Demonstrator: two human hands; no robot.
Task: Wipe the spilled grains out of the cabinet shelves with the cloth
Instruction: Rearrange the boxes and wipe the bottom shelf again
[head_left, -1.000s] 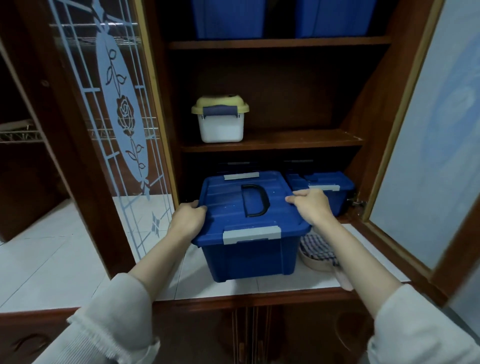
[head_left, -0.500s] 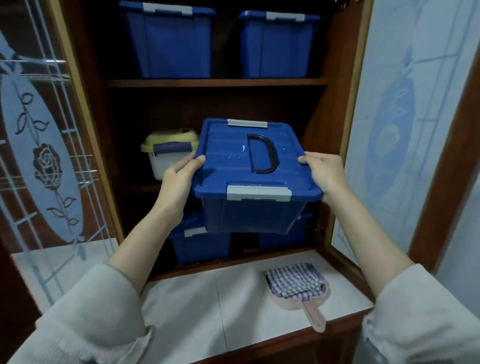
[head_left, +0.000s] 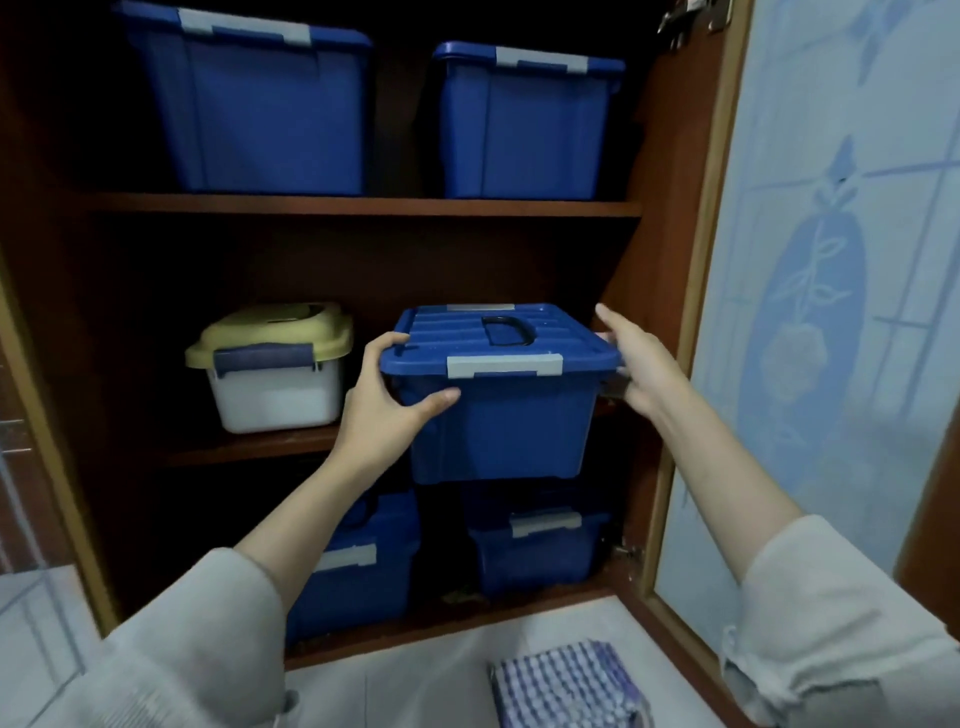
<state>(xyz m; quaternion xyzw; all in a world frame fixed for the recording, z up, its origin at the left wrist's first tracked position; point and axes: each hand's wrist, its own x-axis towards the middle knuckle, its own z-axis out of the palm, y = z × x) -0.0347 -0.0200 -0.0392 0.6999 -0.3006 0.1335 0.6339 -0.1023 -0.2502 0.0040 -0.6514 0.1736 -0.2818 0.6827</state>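
Head view: at frame centre a blue box (head_left: 498, 415) is gripped by the left hand (head_left: 384, 410) and touched by the straight-fingered right hand (head_left: 644, 369), while the checked cloth (head_left: 566, 686) is seen at lower right

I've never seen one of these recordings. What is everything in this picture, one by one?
Held bin: one, blue, at the middle shelf's front, right side.
Top-shelf bins: two, blue, side by side.
Bottom-shelf bins: two, blue, side by side.
Small box: one, white with yellow lid, middle shelf, left.
Cloth: one, blue-and-white check, on the counter.
Counter: one, white, below the cabinet.
Glass door: one, frosted pale blue, open at right.
Left hand: grips the held bin's left corner.
Right hand: at its right edge, fingers hidden.
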